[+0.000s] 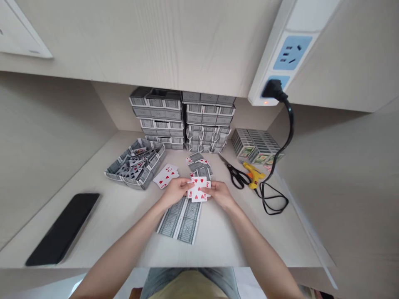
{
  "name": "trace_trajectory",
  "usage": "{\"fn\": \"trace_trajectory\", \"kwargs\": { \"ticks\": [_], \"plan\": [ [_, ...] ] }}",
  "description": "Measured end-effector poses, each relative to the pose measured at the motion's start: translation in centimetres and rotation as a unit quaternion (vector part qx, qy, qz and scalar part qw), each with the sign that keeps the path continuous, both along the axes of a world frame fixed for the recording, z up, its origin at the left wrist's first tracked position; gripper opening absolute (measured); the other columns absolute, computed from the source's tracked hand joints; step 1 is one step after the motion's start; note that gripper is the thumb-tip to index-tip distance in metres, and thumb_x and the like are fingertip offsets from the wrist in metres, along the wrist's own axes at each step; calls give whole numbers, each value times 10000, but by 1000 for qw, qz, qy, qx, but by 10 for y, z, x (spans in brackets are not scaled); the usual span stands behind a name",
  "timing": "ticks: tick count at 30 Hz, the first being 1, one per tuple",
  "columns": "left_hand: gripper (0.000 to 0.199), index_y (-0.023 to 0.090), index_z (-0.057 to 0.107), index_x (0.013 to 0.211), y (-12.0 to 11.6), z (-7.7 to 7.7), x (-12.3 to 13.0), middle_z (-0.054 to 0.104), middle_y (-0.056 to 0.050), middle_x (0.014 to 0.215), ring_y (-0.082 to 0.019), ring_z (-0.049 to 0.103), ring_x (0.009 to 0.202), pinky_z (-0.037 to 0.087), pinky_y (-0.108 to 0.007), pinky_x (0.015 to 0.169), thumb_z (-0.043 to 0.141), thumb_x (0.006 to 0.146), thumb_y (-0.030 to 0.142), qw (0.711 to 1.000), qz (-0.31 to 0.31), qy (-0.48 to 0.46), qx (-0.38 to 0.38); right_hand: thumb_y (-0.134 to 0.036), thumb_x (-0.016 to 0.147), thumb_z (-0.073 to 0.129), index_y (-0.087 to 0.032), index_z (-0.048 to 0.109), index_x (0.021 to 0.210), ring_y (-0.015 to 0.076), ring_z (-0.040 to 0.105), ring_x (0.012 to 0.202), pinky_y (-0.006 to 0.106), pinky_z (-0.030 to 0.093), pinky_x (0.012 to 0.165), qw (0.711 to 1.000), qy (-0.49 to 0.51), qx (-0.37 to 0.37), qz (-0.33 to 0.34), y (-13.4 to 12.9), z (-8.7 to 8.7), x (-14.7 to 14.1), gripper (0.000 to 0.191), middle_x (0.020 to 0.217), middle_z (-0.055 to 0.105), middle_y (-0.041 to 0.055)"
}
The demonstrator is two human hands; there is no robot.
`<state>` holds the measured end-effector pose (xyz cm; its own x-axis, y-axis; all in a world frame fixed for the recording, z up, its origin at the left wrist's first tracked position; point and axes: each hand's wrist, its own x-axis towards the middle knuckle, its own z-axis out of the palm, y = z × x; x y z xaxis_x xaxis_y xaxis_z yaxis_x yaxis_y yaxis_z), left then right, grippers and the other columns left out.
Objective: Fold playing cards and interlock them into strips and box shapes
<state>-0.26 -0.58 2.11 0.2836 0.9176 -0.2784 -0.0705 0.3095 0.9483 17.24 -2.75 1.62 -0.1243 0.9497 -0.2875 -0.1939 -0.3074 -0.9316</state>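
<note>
Between them my two hands hold playing cards [198, 195], a five of hearts laid crosswise over a four of hearts, faces up. My left hand [176, 190] pinches the left side, and my right hand [220, 193] grips the right side with its thumb on the face. Below the hands lies a panel of grey-backed cards [181, 220], flat on the desk. Just beyond my fingers is a loose pile of cards [199, 162], some joined or overlapping. Left of it, a small stack of face-up heart cards [166, 175] rests near my left hand.
A card-built tray [137, 185] of loose cards and a black phone-like slab [64, 228] lie left. Card-built boxes [202, 114] are stacked behind. Scissors [238, 176], a yellow glue gun [254, 174] with its black cord [291, 124], and boxed decks [257, 145] stand right. A power strip [280, 62] hangs above.
</note>
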Motion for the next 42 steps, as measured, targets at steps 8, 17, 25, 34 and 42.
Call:
{"fn": "trace_trajectory", "kwargs": {
  "ticks": [8,17,25,34,42],
  "plan": [
    [226,93,656,916,0,13,-8,683,-109,951,-145,647,810,517,-265,804,657,691,104,979,-60,-153,-121,-357,483,785,-136,695,813,193,647,633,327,516,622,1000,15,13,-5,2,4,8,408,763,711,62],
    [210,105,663,927,-3,8,-3,683,-88,959,-132,638,835,513,-258,819,641,723,148,979,-67,-150,-121,-381,438,798,-127,691,777,199,643,590,335,517,599,999,4,27,-34,2,0,7,437,720,711,65],
    [319,108,665,880,-9,5,8,694,-82,898,-148,639,795,496,-288,808,730,620,280,994,-24,-92,-54,-377,431,793,-143,677,684,191,629,551,322,503,565,996,-4,54,-68,-1,-3,-1,363,642,698,41],
    [319,98,673,721,-10,5,11,686,-44,680,-125,610,613,502,-271,659,785,492,289,995,53,-52,-62,-329,411,803,-136,677,658,138,571,456,276,456,508,997,14,38,-67,-4,1,-4,338,543,659,6],
    [293,115,588,633,-13,2,16,598,5,588,-95,520,532,414,-213,520,720,551,363,997,71,5,0,-321,392,810,-134,671,639,151,584,466,288,469,519,997,17,23,-72,-4,-1,-8,340,544,663,12]
  ]
}}
